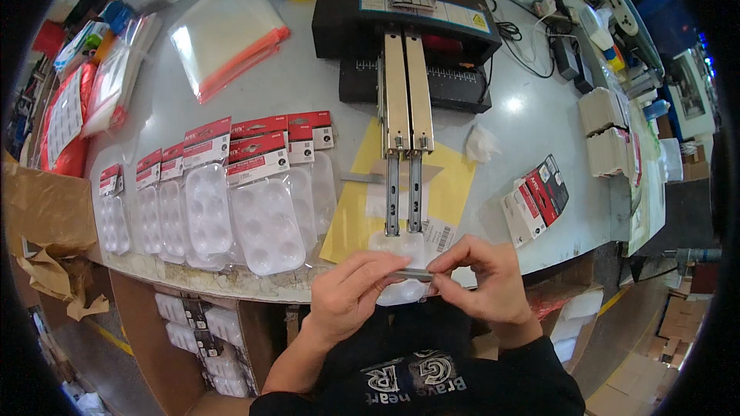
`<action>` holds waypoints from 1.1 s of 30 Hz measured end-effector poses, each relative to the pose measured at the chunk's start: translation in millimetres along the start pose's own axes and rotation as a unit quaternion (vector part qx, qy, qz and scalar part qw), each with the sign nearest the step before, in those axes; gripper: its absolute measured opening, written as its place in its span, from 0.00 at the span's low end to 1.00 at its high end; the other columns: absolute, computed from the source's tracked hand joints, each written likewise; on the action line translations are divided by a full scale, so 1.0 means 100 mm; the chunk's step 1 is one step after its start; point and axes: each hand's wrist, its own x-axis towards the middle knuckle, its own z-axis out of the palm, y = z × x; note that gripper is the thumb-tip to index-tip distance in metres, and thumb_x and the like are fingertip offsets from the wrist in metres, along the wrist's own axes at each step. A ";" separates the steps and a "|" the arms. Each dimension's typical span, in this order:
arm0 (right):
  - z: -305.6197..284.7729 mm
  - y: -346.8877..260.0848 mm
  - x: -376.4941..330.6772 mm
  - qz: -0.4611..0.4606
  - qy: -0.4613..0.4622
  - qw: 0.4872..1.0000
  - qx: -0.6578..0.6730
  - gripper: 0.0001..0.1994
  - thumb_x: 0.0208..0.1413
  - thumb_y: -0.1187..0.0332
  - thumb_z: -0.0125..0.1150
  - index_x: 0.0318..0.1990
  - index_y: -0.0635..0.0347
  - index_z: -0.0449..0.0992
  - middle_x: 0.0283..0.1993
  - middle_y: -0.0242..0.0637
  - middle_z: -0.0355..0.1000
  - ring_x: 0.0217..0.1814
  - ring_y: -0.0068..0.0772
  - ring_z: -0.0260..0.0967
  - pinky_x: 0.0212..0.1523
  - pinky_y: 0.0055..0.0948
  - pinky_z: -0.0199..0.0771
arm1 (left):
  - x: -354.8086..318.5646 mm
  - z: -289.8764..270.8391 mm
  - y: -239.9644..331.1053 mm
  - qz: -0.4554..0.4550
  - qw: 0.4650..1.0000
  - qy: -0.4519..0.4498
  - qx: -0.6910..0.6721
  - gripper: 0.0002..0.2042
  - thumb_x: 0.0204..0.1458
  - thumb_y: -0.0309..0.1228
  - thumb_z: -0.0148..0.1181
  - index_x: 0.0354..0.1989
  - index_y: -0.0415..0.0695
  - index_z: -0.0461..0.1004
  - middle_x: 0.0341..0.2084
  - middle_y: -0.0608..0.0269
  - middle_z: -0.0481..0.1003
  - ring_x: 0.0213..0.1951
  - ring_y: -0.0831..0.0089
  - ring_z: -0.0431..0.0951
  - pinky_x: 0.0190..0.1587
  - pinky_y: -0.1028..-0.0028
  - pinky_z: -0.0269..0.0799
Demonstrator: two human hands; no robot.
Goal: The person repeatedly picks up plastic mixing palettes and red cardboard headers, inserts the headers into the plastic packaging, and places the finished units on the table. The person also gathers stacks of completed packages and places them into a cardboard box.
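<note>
My left hand (351, 293) and my right hand (482, 281) meet at the table's near edge. Their fingers pinch the two ends of a thin header card (417, 272), seen nearly edge-on. A white plastic paint palette (401, 293) shows below the card, and white plastic shows above it too; whether they are joined is hidden. Just beyond my hands, two metal rails (405, 108) reach toward me from a black stapling machine (339, 15). Under the rails lies a yellow sheet (351, 219).
Bagged paint palettes (268, 223) with red-and-white cards line the left. Loose header cards (537, 199) lie right, near crumpled white tissue (482, 143). Clear bags (223, 38) sit at the back left; cables (516, 35) run behind the machine. Open cartons (185, 347) stand below the table.
</note>
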 end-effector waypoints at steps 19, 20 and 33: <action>0.05 0.48 0.50 -0.359 0.132 0.810 -0.444 0.17 0.37 0.82 0.66 0.40 0.67 0.77 0.31 0.40 0.72 0.29 0.38 0.69 0.29 0.30 0.69 | 0.53 0.32 -0.95 -0.064 0.879 -0.015 0.472 0.09 0.46 0.26 0.54 0.36 0.42 0.71 0.37 0.64 0.71 0.43 0.67 0.71 0.40 0.70 0.68; 0.04 0.49 0.50 -0.367 0.130 0.807 -0.444 0.19 0.37 0.81 0.67 0.42 0.67 0.76 0.32 0.40 0.71 0.29 0.38 0.69 0.29 0.31 0.69 | 0.51 0.33 -0.97 -0.057 0.882 0.015 0.468 0.08 0.45 0.26 0.54 0.35 0.42 0.71 0.36 0.64 0.71 0.42 0.67 0.71 0.40 0.70 0.67; 0.11 0.23 0.34 -0.218 0.038 0.965 -0.143 0.24 0.42 0.69 0.70 0.50 0.63 0.73 0.41 0.41 0.73 0.41 0.32 0.71 0.39 0.26 0.73 | 0.23 -0.13 0.04 -0.183 0.979 0.063 0.072 0.07 0.50 0.23 0.59 0.36 0.40 0.70 0.29 0.58 0.73 0.30 0.65 0.74 0.34 0.70 0.68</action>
